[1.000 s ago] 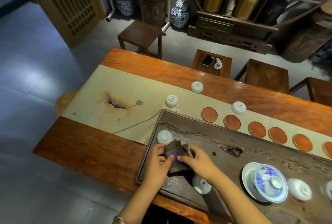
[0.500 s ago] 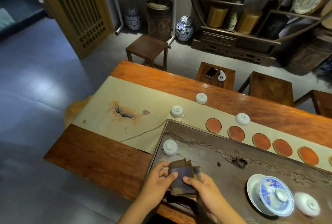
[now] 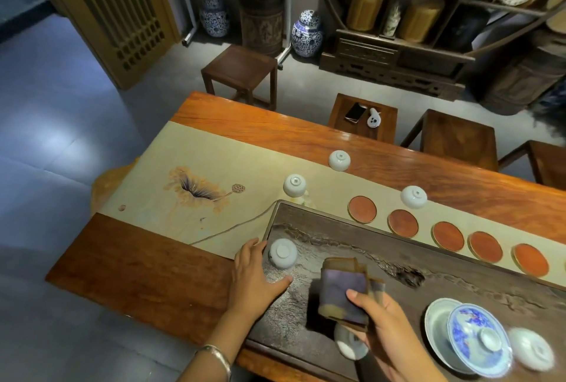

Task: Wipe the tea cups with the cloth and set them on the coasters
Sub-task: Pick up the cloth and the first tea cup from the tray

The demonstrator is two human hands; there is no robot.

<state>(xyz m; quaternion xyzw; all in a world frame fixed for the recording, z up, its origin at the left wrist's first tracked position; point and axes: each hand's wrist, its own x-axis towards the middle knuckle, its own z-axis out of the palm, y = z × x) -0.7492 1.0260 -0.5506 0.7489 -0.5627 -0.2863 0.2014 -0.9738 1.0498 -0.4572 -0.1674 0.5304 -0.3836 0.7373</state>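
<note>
Left hand [image 3: 251, 271] spread open at the near-left corner of the dark tea tray [image 3: 382, 256], fingers [image 3: 255, 245] and thumb curved around an upside-down white cup [image 3: 282, 253] that stands on the tray; fingers just beside it, contact unclear, not closed on it. Silver bracelet [image 3: 216, 355] on that wrist. Right hand [image 3: 386, 329] grips a folded purple-brown cloth [image 3: 346, 293], thumb on top, cloth held above the tray. Another white cup [image 3: 349, 346] lies partly hidden under the right hand and cloth; cannot tell if the hand holds it too.

Three more cups sit upside down on the beige runner [image 3: 196, 164] past the tray: one [image 3: 294, 185] by the tray's far-left corner, one [image 3: 339, 160] further back, one [image 3: 413, 197] just behind the coasters. Five round reddish coasters in a row along the tray's far edge, all bare: first [image 3: 362, 209], second [image 3: 402, 223], third [image 3: 447, 236], fourth [image 3: 485, 247], fifth [image 3: 530, 260].

Blue-and-white lidded bowl [image 3: 477, 338] on a saucer at the tray's right, blurred white piece [image 3: 531, 349] just beside it. Wooden counter [image 3: 137, 271] under everything
</note>
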